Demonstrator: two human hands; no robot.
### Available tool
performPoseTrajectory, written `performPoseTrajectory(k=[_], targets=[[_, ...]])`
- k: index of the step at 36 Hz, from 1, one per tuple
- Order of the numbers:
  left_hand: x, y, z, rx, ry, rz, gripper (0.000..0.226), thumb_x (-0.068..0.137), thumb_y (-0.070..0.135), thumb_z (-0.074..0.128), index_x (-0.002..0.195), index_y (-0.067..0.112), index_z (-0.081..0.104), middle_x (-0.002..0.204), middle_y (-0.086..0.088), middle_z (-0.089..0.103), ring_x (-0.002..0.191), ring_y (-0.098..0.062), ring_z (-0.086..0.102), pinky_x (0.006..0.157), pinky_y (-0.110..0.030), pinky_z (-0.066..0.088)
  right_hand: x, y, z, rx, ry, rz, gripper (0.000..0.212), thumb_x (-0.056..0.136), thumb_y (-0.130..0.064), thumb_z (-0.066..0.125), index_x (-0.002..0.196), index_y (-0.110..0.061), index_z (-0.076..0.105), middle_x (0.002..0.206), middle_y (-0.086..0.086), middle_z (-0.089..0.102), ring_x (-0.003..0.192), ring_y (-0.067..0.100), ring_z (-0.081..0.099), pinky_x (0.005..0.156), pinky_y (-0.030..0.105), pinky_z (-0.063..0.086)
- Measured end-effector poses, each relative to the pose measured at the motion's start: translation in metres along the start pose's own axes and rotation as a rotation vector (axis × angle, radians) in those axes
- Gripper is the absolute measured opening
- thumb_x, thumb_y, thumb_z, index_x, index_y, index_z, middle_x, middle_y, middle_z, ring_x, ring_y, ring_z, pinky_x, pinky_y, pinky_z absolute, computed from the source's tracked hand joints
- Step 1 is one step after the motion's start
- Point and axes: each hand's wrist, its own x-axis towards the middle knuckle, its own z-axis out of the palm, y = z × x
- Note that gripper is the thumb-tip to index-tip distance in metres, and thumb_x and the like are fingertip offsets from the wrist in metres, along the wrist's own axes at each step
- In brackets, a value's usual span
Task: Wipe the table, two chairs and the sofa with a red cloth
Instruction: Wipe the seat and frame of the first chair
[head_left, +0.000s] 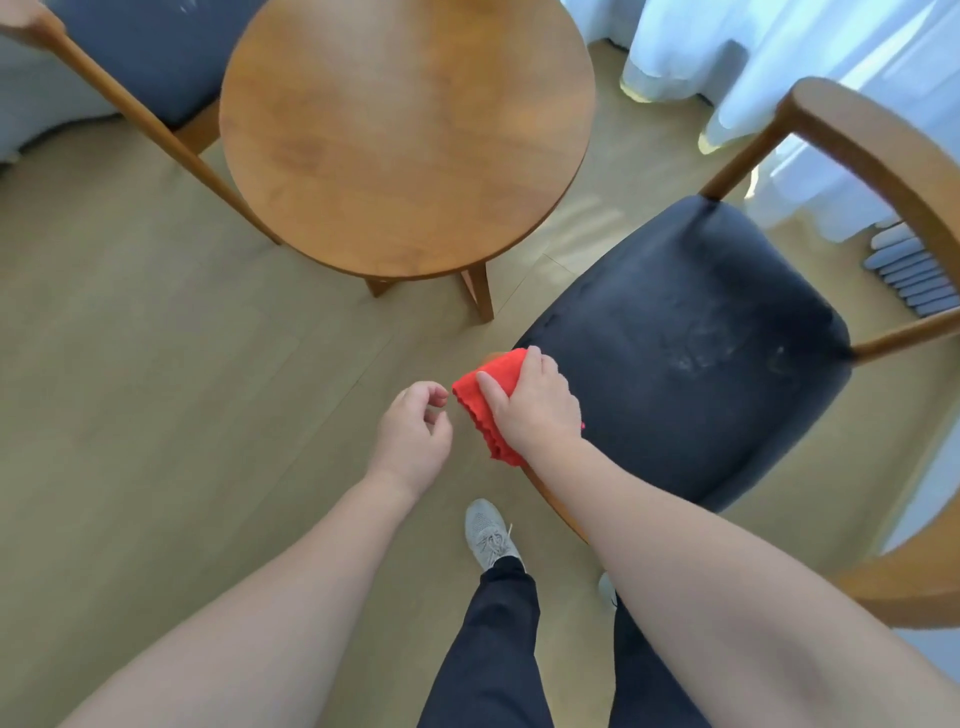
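Note:
My right hand (532, 402) grips a folded red cloth (491, 387) at the near-left corner of a dark-cushioned wooden chair (691, 343) on the right. Faint pale smears show on that cushion. My left hand (415, 434) hovers just left of the cloth with fingers loosely curled, holding nothing. A round wooden table (405, 135) stands ahead. A second dark-seated chair (156, 62) is at the far left. A grey sofa edge (31, 98) shows at the left border.
White curtains (779, 62) hang at the back right. A grey ribbed object (914, 270) lies on the floor behind the right chair. My legs and grey shoe (488, 535) stand on the light wood floor (156, 389) beside the chair.

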Motion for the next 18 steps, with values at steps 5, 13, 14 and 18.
performPoseTrajectory(k=[5,13,14,18], targets=[[-0.006,-0.01,-0.006,0.1,0.019,0.038,0.023,0.087,0.002,0.05,0.103,0.017,0.059,0.098,0.005,0.057,0.075,-0.013,0.054,0.076,-0.029,0.047,-0.004,0.013,0.005,-0.099,0.039,-0.043,0.081,0.09,-0.071,0.03,0.146,-0.012,0.026,0.135,0.007,0.047,0.116,0.028,0.052,0.09,0.039,0.043],[-0.008,0.0,0.002,0.235,0.011,0.137,0.024,0.089,0.007,0.049,0.107,0.014,0.062,0.1,0.006,0.056,0.077,-0.015,0.051,0.075,-0.029,0.046,-0.022,0.043,0.008,-0.157,0.052,-0.061,0.073,0.09,-0.072,0.03,0.136,-0.015,0.037,0.124,0.005,0.055,0.108,0.026,0.057,0.084,0.039,0.046],[-0.007,0.002,0.004,0.238,0.009,0.154,0.023,0.089,0.007,0.049,0.107,0.014,0.062,0.102,0.005,0.058,0.077,-0.015,0.051,0.075,-0.03,0.046,-0.026,0.048,0.008,-0.167,0.053,-0.069,0.071,0.09,-0.072,0.03,0.134,-0.016,0.039,0.122,0.004,0.056,0.107,0.025,0.058,0.083,0.038,0.046],[-0.01,0.009,0.013,0.256,-0.011,0.211,0.023,0.088,0.007,0.049,0.106,0.013,0.062,0.104,0.001,0.06,0.085,-0.02,0.057,0.078,-0.035,0.049,-0.043,0.069,0.005,-0.203,0.019,-0.083,0.068,0.09,-0.071,0.029,0.131,-0.018,0.04,0.122,0.003,0.056,0.107,0.025,0.057,0.083,0.038,0.046]])
